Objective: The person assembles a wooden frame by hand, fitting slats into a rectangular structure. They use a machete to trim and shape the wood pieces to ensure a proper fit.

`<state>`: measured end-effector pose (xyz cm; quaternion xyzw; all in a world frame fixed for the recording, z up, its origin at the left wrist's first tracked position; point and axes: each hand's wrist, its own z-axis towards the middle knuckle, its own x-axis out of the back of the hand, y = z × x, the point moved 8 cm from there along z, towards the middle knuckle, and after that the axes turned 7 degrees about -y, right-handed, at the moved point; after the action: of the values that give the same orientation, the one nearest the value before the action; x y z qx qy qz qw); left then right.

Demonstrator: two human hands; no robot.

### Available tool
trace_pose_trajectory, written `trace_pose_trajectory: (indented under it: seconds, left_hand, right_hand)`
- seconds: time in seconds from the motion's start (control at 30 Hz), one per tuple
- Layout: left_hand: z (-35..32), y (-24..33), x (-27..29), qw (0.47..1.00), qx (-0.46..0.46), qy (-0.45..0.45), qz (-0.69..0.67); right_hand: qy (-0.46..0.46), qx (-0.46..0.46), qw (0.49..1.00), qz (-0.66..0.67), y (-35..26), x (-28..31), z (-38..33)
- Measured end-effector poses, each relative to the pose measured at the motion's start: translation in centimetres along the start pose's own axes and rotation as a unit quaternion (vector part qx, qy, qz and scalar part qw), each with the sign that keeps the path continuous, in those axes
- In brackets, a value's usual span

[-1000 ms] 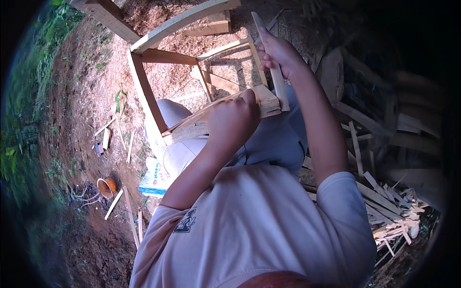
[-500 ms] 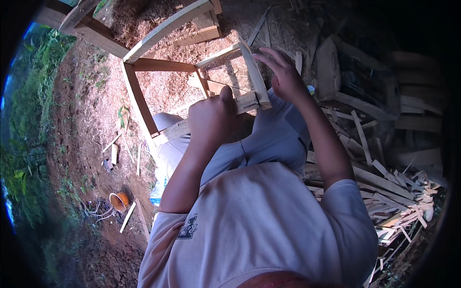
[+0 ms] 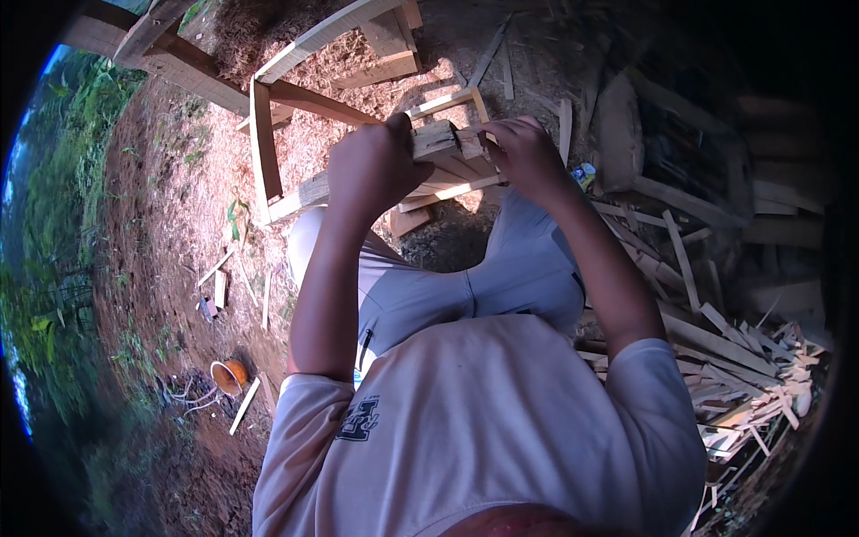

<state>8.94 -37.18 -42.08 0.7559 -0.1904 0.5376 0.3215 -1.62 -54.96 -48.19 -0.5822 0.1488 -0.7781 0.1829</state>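
My left hand [image 3: 376, 166] is closed around a short pale wooden block [image 3: 436, 139], held up in front of my knees. My right hand [image 3: 526, 154] grips the other end of the same wooden piece, fingers wrapped over it. Thin wooden slats [image 3: 447, 183] run under and behind both hands. I sit in grey trousers and a light shirt, with my knees below the hands.
A large wooden frame [image 3: 268, 134] lies on sawdust-covered earth ahead. A heap of wood offcuts [image 3: 743, 385] fills the right side. An orange bowl [image 3: 228, 376] and loose sticks [image 3: 219, 291] lie on red soil at left, with green plants beyond.
My right hand came down from a long upright slat to meet the left hand on the block. The view has tilted, so the frame sits higher and further left.
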Motion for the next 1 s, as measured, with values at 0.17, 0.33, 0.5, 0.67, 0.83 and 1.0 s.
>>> trace_pose_trajectory:
  seconds: [0.17,0.33,0.5,0.67,0.83,1.0]
  left_hand:
    - [1.2,0.2,0.6,1.000,-0.009,-0.008,-0.014]
    - [2.1,0.9,0.2,1.000,-0.027,-0.007,0.001]
    - [2.4,0.8,0.4,1.000,-0.016,-0.018,-0.004]
    - [3.7,1.1,0.9,1.000,-0.009,-0.019,-0.010]
    - [5.8,1.1,1.3,1.000,-0.007,-0.008,-0.014]
    - [5.9,1.6,1.7,1.000,-0.019,0.001,-0.015]
  right_hand:
    - [-0.028,-0.037,0.999,-0.008,-0.4,0.7,0.2]
    - [-0.050,-0.043,0.998,-0.018,1.1,0.2,0.2]
    - [-0.048,-0.036,0.997,-0.048,1.0,0.1,0.7]
    - [-0.082,-0.049,0.995,0.008,2.0,0.0,2.6]
    - [-0.122,-0.035,0.984,0.121,4.6,-0.3,3.4]
    - [-0.068,-0.110,0.974,0.186,4.6,0.3,3.6]
